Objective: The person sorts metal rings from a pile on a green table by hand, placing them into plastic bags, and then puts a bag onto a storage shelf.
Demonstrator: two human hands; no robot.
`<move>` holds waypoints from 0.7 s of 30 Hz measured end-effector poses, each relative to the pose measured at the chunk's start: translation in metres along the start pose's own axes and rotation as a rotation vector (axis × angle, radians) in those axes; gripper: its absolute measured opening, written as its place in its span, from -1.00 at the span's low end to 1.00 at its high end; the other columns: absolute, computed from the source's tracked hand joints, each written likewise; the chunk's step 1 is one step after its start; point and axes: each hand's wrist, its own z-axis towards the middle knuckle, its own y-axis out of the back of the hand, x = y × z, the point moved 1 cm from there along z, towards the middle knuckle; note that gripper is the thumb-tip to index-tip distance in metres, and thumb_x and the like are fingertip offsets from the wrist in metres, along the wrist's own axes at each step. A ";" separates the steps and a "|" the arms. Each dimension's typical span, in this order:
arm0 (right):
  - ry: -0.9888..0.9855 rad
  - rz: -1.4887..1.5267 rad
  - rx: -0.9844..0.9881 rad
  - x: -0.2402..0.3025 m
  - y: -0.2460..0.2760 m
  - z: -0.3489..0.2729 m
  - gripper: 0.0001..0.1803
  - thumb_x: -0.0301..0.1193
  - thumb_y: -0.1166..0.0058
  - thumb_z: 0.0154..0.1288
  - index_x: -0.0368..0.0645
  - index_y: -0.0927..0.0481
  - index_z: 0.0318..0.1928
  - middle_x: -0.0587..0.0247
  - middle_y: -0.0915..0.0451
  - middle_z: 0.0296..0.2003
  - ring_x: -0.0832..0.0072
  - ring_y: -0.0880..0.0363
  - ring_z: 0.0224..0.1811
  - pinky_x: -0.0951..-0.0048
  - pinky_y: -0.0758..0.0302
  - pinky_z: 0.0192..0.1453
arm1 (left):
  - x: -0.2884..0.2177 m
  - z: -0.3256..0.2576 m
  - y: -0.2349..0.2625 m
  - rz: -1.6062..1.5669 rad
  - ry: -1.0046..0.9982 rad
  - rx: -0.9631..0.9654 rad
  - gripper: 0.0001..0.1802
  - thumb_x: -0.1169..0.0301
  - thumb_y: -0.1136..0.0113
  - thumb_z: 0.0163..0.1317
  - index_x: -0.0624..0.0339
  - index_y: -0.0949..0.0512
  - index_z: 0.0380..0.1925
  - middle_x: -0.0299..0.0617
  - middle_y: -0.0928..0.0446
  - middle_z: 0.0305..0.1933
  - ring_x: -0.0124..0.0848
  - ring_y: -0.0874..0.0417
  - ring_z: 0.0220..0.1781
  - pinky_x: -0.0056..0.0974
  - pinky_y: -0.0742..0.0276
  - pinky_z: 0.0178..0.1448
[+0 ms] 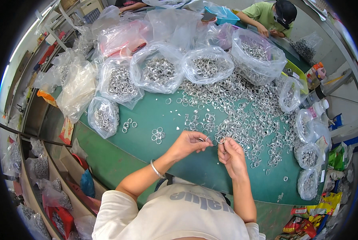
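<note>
Silver metal shows at the fingertips of both hands, held above the near left fringe of a heap of rings (247,116). The left hand (193,143) has thumb and forefinger drawn nearly together on a thin ring (207,139); the right hand (231,154) pinches a second ring (221,139), its other fingers curled in. Whether the two rings touch is too fine to tell. A light pinch could let either slip, and with the heap so near, a dropped one would likely be lost among its lookalikes. Left of the heap, a small cluster (158,136) lies apart on the green table (147,116); a stray forearm might scatter it. Behind the heap, an open plastic bag (227,74) holds more rings and might spill if nudged. Right of the heap, smaller bags (308,167) stand close to the table's edge, where a knock could tip them off. Well beyond the heap, a co-worker (262,14) leans forward.
</note>
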 end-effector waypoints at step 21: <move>0.002 0.261 -0.086 -0.014 0.024 -0.011 -0.87 -0.40 0.07 0.37 -0.21 -0.46 -0.20 0.16 -0.54 -0.22 0.50 -0.47 -0.37 0.52 -0.36 -0.39 | -0.003 -0.003 -0.012 -0.583 0.247 0.110 -0.66 0.44 -0.04 0.32 0.48 -0.44 0.00 0.07 -0.58 -0.09 -0.40 -0.65 -0.19 -0.38 -0.59 -0.05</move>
